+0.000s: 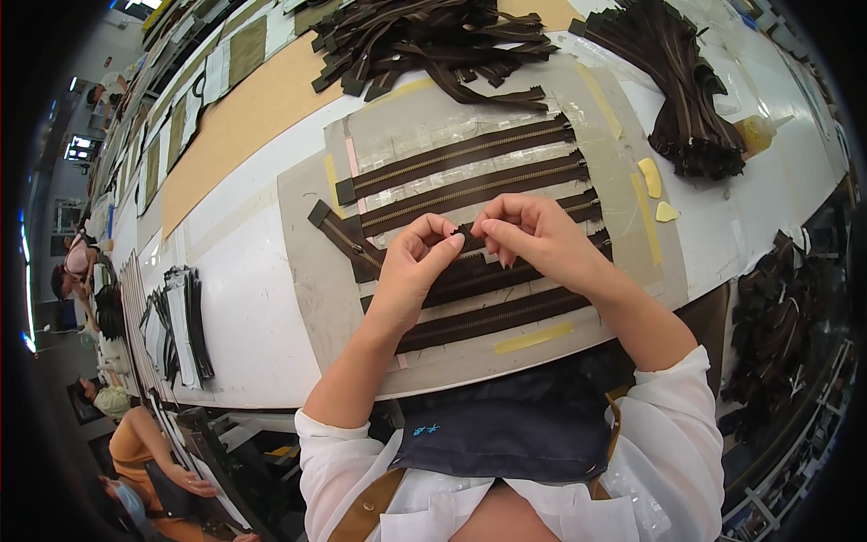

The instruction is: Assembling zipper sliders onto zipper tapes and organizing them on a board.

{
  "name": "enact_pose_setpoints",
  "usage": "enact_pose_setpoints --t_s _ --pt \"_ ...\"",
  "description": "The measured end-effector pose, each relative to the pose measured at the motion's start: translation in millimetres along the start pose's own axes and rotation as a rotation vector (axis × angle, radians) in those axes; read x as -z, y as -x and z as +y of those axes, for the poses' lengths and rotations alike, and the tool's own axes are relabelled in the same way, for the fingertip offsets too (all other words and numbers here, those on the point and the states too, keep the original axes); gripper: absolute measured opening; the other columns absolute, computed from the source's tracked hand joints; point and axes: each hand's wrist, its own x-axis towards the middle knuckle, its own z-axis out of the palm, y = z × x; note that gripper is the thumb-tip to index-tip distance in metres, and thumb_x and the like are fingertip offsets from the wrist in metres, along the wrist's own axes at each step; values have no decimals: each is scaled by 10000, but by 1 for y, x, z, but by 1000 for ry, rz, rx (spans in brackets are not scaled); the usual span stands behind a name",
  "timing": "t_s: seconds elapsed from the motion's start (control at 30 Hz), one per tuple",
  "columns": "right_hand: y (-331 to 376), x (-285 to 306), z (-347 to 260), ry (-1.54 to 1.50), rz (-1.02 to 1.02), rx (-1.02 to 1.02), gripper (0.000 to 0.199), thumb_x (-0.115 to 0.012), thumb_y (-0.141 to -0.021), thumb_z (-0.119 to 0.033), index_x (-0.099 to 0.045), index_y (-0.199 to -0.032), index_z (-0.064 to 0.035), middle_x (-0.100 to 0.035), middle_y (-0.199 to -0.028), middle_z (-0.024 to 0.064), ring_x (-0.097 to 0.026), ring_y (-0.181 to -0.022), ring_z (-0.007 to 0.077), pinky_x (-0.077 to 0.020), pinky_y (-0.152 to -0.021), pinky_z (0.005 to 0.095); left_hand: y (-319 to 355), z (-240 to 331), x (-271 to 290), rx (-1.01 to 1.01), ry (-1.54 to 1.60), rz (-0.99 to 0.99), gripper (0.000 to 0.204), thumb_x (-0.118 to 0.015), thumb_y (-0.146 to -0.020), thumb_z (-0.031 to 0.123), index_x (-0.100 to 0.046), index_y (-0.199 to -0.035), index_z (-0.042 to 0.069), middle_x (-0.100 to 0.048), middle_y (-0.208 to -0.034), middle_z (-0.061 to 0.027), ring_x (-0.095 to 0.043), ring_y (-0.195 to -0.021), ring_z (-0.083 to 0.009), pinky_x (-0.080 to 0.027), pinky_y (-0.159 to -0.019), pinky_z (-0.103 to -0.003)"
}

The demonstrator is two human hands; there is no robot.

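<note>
The person's left hand (417, 257) and right hand (533, 237) meet over the middle of a grey board (302, 271) that lies on the white table (244, 298), and both pinch the same dark brown zipper (357, 248), the third of the rows laid across the board. The left thumb and forefinger are closed on the tape from the left, the remaining fingers curled under; the right hand's fingertips are bunched and closed on the tape just beside them, so that the two grips almost touch. The held zipper's left end, with its slider, runs out toward the board's left edge, and its right end shows past the right hand. Above it lie two more brown zippers (461, 154) with brass-coloured teeth, parallel and slightly slanted, and below the hands lie further zippers (492, 316), partly covered by the wrists. Strips of yellow tape (533, 339) sit on the board near its lower edge and right side. At the far edge of the table lies a loose pile of brown zippers (433, 41), and to the right a tighter bundle of zippers (686, 90) with a small yellowish squeeze bottle (759, 131) just beside it. A stack of dark strips (181, 325) stands on the table well to the left.
</note>
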Motion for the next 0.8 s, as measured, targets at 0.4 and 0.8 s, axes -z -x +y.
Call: enact_pose_setpoints --t_s 0.4,0.8 --pt "1 -3 -3 -10 -1 -22 159 -630 -974 -151 -632 -988 8 -617 -803 0 -569 -710 44 -483 -642 202 0 -1 1 2 0 -35 99 -657 -955 121 -577 -967 62 -551 -875 62 -491 -806 -6 -388 -740 -176" --pt "3 -2 -3 13 28 19 145 -674 -931 -116 -631 -957 21 -619 -829 -7 -557 -726 40 -482 -663 196 4 -4 -5 -144 -165 25 149 -710 -927 104 -599 -1006 43 -601 -940 44 -563 -875 -24 -442 -766 -194"
